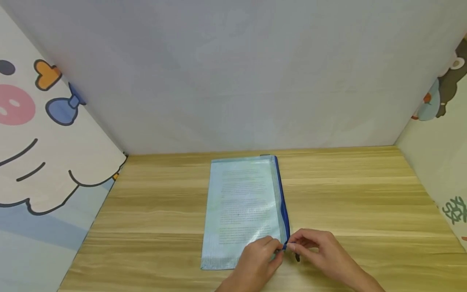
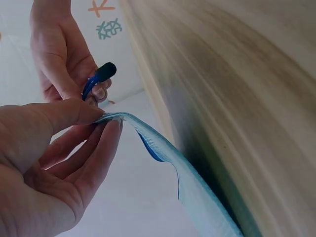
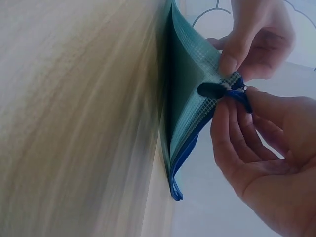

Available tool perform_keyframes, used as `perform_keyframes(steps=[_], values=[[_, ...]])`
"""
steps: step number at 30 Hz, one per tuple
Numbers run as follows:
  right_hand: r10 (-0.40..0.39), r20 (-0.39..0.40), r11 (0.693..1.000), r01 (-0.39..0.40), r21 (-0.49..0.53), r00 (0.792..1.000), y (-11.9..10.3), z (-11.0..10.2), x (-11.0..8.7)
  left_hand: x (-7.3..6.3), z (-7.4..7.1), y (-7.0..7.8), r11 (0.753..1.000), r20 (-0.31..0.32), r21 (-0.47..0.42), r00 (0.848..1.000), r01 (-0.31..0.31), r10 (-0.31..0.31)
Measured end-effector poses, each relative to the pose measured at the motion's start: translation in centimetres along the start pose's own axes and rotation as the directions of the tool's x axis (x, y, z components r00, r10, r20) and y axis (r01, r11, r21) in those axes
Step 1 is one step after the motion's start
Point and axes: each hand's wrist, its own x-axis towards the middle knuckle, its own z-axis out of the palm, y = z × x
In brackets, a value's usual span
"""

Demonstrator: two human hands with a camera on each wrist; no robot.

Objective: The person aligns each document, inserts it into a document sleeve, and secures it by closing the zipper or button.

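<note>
A clear light-blue zip document pouch (image 1: 240, 202) with a printed sheet inside lies on the wooden table, its blue zipper edge (image 1: 283, 202) along the right side. At the near right corner my left hand (image 1: 258, 259) pinches the pouch between thumb and fingers, lifting that corner a little off the table. Close beside it, my right hand (image 1: 324, 253) pinches the zipper pull (image 3: 238, 96), a blue cord with a dark tip (image 2: 105, 72) hanging out. Midway along, the zipper edge bulges and looks parted. The slider itself is mostly hidden by the fingertips.
The wooden table (image 1: 160, 211) stretches out on both sides of the pouch. A plain pale wall (image 1: 255, 81) stands behind it. Side panels with cartoon drawings flank it, a pig-like figure (image 1: 18, 105) on the left and a dark animal (image 1: 448, 87) on the right.
</note>
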Motion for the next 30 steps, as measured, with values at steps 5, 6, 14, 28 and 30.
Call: perform_keyframes(steps=[5,6,14,28,30], values=[[-0.063,-0.024,0.998,0.062,-0.019,0.998,0.3,0.3,0.0,-0.3,0.1,-0.3,0.999,-0.027,-0.023,0.999,-0.022,0.022],[-0.075,-0.027,0.997,0.074,-0.022,0.997,0.4,0.4,0.0,-0.3,0.1,-0.3,0.999,-0.033,-0.024,0.999,-0.028,0.027],[-0.115,-0.063,0.99,0.109,-0.085,0.991,0.6,0.5,0.2,-0.3,0.2,-0.6,0.999,-0.04,-0.035,0.998,-0.04,0.038],[-0.113,-0.112,0.975,0.088,-0.203,0.987,1.1,0.3,1.0,-0.2,-0.2,-0.4,0.999,-0.079,-0.033,0.996,-0.036,0.033],[-0.111,-0.117,0.972,0.083,-0.22,0.987,1.1,0.3,1.2,-0.2,-0.3,-0.4,0.999,-0.079,-0.028,0.996,-0.031,0.028]])
